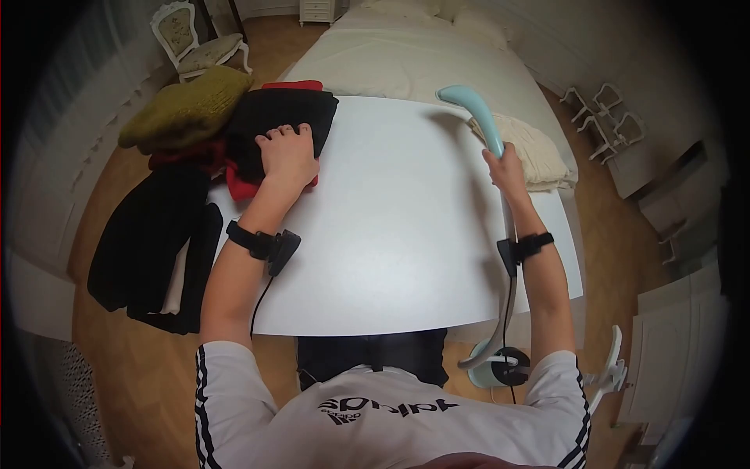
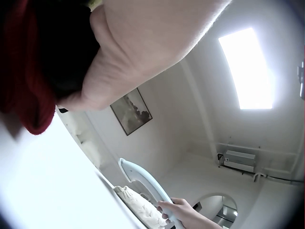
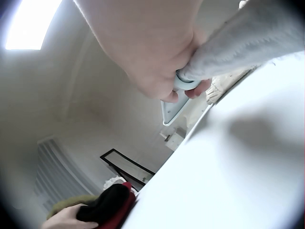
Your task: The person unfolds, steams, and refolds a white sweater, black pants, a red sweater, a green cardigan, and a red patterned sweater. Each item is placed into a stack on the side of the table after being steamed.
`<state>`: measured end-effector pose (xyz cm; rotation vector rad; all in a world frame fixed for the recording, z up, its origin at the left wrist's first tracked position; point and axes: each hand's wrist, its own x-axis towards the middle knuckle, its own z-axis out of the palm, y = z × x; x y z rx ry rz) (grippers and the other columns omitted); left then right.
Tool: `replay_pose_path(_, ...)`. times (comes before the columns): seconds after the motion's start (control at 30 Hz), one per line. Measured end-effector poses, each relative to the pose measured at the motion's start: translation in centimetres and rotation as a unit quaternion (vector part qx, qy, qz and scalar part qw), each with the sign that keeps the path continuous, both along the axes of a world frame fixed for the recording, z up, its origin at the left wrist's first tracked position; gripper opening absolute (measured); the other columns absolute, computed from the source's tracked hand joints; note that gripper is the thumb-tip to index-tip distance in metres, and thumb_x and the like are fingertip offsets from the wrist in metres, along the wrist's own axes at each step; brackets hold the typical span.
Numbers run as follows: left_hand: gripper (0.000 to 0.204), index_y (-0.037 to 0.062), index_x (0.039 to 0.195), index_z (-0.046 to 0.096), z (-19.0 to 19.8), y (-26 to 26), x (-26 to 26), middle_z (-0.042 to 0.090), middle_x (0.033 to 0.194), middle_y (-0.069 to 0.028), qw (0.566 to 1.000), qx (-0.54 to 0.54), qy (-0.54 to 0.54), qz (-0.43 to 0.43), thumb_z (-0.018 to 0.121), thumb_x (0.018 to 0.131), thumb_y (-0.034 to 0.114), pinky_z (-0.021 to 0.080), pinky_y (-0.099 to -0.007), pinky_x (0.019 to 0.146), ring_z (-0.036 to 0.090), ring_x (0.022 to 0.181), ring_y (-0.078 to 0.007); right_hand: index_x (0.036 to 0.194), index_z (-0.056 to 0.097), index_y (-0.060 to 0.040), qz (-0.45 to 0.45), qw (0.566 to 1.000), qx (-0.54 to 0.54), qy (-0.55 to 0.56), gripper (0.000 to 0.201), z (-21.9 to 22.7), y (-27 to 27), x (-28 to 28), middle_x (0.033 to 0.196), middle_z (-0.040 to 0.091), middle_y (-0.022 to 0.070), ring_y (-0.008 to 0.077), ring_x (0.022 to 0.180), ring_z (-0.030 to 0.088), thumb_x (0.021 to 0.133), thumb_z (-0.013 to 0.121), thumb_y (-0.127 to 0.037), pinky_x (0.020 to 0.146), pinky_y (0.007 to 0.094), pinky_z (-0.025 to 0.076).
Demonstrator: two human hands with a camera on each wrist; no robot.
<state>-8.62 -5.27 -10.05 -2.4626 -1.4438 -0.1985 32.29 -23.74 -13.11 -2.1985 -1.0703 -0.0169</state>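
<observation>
And here's the left hand [image 1: 291, 156] at the far left corner of the table [image 1: 383, 227], fingers spread over the top of the black cloth [image 1: 293, 108]; whether the thumb pinches it, I can't tell. Red cloth [image 1: 242, 187] shows underneath, and green cloth [image 1: 187, 105] sits just beside, further out left.

Over by the right edge, the right hand [image 1: 508, 168] is wrapped firmly round the blue wand [image 1: 473, 108], up off the surface! The wand's long axis runs from that grip towards the far edge, its head leaning left. So the black cloth lies to the wand's left, well apart, a stretch of white tabletop between them, and the left hand is clearly the nearer.

Cream cloth [image 1: 539, 156] lies at the far right corner, close by the right hand. The hose [image 3: 248, 43] trails back from the wand's handle.
</observation>
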Motion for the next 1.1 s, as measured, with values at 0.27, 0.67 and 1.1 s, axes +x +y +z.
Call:
replay_pose_path(0.27,0.057,0.0091,0.135,0.060,-1.5,-0.2,-0.3,0.064,0.133,-0.0214,0.999,0.035,-0.007,0.000,0.073,0.083,0.030,0.041,-0.0609,0.106,0.060,0.125,-0.0391,0.115,0.051,0.0106,0.000,0.997,-0.047,-0.059,0.048,-4.5,6.8,3.0,0.098,0.070,0.0352,0.0508,0.095,0.070,0.095,0.067,-0.029,0.085,0.0538,0.055)
replay_pose_path(0.67,0.043,0.0102,0.120,0.070,-2.8,0.3,-1.0,0.071,0.118,-0.0148,0.988,0.130,-0.081,-0.027,0.074,0.079,0.026,0.045,-0.0542,0.103,0.067,0.112,-0.0319,0.118,0.056,0.0067,-0.060,0.993,-0.068,-0.070,0.042,-4.6,7.1,1.5,0.110,0.069,0.0322,0.0489,0.102,0.069,0.096,0.068,-0.027,0.090,0.0538,0.056)
replay_pose_path(1.1,0.053,0.0081,0.128,0.064,-2.0,-2.0,-1.8,0.065,0.128,-0.0161,0.981,0.144,-0.116,-0.053,0.077,0.080,0.028,0.038,-0.0531,0.114,0.055,0.130,-0.0350,0.128,0.047,0.0074,-0.077,0.972,-0.100,-0.200,0.053,-5.6,5.9,0.9,0.120,0.063,0.0288,0.0449,0.111,0.065,0.095,0.069,-0.029,0.093,0.0517,0.054)
